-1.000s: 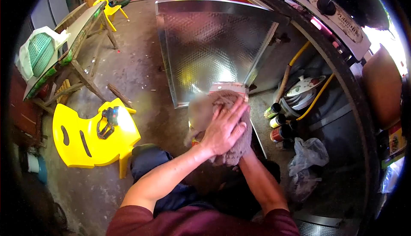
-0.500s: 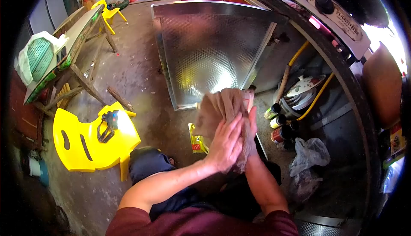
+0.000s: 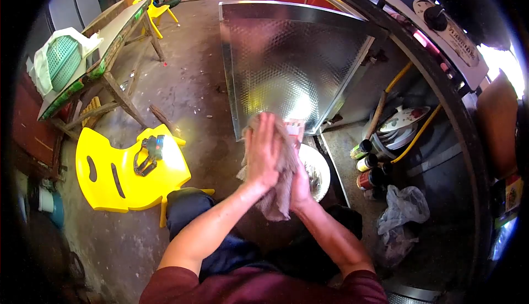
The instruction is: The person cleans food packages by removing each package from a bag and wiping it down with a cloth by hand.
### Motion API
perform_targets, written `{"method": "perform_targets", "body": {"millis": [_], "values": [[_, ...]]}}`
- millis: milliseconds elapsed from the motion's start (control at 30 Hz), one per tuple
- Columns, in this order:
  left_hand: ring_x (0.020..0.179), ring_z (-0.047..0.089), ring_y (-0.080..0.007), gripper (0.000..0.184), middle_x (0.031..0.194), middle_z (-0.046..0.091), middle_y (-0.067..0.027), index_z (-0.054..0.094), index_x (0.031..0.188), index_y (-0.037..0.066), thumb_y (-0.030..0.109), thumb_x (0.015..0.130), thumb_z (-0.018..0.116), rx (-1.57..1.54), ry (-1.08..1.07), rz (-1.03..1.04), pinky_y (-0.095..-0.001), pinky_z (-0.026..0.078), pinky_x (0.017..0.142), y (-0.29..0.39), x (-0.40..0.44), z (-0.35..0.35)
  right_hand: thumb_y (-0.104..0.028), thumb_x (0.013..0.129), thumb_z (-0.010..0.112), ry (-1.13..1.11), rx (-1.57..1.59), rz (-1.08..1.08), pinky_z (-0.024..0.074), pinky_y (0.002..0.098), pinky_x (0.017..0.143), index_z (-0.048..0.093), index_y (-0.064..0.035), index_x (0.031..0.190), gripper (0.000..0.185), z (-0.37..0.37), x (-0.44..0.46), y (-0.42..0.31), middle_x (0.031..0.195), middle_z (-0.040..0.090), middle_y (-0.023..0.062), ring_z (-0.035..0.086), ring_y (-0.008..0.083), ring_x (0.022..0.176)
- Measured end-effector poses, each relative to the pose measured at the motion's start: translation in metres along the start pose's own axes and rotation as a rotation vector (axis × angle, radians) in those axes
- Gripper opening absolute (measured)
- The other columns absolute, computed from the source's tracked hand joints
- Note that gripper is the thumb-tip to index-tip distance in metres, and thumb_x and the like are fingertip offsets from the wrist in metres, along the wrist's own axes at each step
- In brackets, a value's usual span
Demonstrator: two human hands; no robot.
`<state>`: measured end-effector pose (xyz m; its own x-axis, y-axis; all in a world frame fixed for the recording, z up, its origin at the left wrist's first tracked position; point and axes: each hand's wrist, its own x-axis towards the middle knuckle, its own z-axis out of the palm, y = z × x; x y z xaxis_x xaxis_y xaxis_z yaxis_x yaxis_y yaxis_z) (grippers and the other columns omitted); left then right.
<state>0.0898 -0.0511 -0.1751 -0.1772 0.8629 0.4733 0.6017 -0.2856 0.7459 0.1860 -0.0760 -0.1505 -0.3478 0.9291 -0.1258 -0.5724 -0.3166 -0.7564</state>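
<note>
A greyish-brown cloth is pressed between my two palms in front of my knees. My left hand lies against its near left side, fingers together and pointing up. Behind the cloth, my right hand supports the other side, its fingers mostly hidden. A white bowl stands on the floor just beyond my right hand, its contents partly covered from view. Past the fingertips a small red-and-white packet shows, partly hidden.
An open metal door panel stands ahead. At the right are several jars, a plastic bag and a yellow hose under the counter. A yellow chair carrying a head strap is at left, near a wooden bench.
Both hands and the cloth have moved left, and the white bowl has come into view. The yellow packet on the floor is now hidden. The camera view has shifted slightly.
</note>
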Motion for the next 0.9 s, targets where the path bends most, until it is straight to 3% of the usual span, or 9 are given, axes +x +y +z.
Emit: {"method": "perform_targets", "body": {"millis": [100,167,233,300,400,433,533,667,900], "values": [[0.116,0.050,-0.0284,0.057,0.130,0.049,-0.0191,0.042,0.132,-0.002,0.042,0.096,0.040,-0.513,-0.019,-0.237,-0.0419,0.042,0.095,-0.050,0.020,0.004,-0.041,0.097,0.039,0.037,0.116,0.171,0.0377,0.0391,0.100,0.041,-0.0041,0.135,0.053,-0.001,-0.005,0.003,0.129,0.052,0.0117,0.051,0.0242,0.116],[0.083,0.063,-0.0213,0.045,0.105,0.062,-0.0097,0.055,0.116,0.002,0.041,0.096,0.046,-1.521,-0.084,-0.629,-0.0366,0.054,0.074,-0.061,0.014,0.010,-0.041,0.097,0.038,0.029,0.118,0.156,0.0399,0.0404,0.099,0.042,-0.0060,0.134,0.051,-0.007,-0.003,0.003,0.125,0.055,0.0117,0.054,0.0237,0.112],[0.104,0.055,-0.0227,0.043,0.115,0.059,-0.0102,0.052,0.121,0.002,0.037,0.096,0.045,-1.485,-0.021,-0.762,-0.0376,0.047,0.091,-0.094,0.004,0.001,-0.042,0.097,0.036,-0.039,0.160,0.134,0.0441,0.0420,0.095,0.043,-0.0073,0.133,0.051,-0.020,0.002,-0.002,0.121,0.058,0.0120,0.057,0.0236,0.108],[0.118,0.048,-0.0213,0.038,0.124,0.055,-0.0084,0.050,0.124,0.002,0.028,0.097,0.044,-0.171,-0.161,0.026,-0.0343,0.037,0.104,-0.138,-0.003,0.008,-0.046,0.098,0.031,-0.056,0.138,0.116,0.0486,0.0439,0.088,0.045,-0.0083,0.132,0.053,-0.024,0.000,-0.023,0.117,0.060,0.0130,0.061,0.0245,0.101],[0.112,0.049,-0.0202,0.037,0.125,0.052,-0.0086,0.045,0.132,0.004,0.020,0.099,0.041,-1.653,-0.246,-0.754,-0.0309,0.038,0.100,-0.126,-0.009,0.002,-0.039,0.098,0.038,-0.087,0.356,0.011,0.0457,0.0409,0.095,0.050,-0.0034,0.128,0.048,-0.026,0.001,-0.048,0.124,0.058,0.0125,0.059,0.0266,0.108],[0.111,0.049,-0.0216,0.045,0.124,0.052,-0.0091,0.043,0.132,0.003,0.033,0.098,0.045,-1.247,-0.328,-0.561,-0.0325,0.039,0.100,-0.102,-0.005,-0.009,-0.037,0.098,0.039,0.039,0.248,-0.058,0.0456,0.0406,0.096,0.051,-0.0033,0.127,0.046,-0.030,0.004,-0.047,0.124,0.058,0.0127,0.059,0.0264,0.108],[0.108,0.052,-0.0203,0.059,0.123,0.054,-0.0093,0.043,0.131,0.001,0.047,0.094,0.049,-1.874,-0.730,-0.667,-0.0317,0.041,0.096,-0.029,0.009,-0.059,-0.037,0.098,0.040,-0.096,0.366,-0.021,0.0448,0.0392,0.097,0.051,-0.0029,0.127,0.046,-0.042,0.005,-0.057,0.124,0.058,0.0121,0.058,0.0253,0.110],[0.098,0.057,-0.0090,0.042,0.107,0.064,-0.0030,0.056,0.121,-0.001,0.021,0.087,0.067,-1.081,-0.468,-0.423,-0.0260,0.045,0.087,-0.013,-0.006,-0.057,-0.037,0.100,0.034,0.040,0.233,-0.056,0.0467,0.0364,0.093,0.046,-0.0015,0.131,0.049,-0.046,0.013,-0.054,0.122,0.059,0.0127,0.060,0.0242,0.105],[0.078,0.054,-0.0050,0.017,0.089,0.064,0.0026,0.065,0.104,0.001,0.008,0.088,0.063,-0.845,-0.157,-0.344,-0.0216,0.044,0.073,-0.003,-0.001,-0.047,-0.002,0.090,0.052,0.396,-0.258,-0.544,0.0444,0.0313,0.089,0.050,-0.0041,0.116,0.027,-0.064,0.028,-0.070,0.115,0.058,0.0085,0.058,0.0203,0.102]]}}
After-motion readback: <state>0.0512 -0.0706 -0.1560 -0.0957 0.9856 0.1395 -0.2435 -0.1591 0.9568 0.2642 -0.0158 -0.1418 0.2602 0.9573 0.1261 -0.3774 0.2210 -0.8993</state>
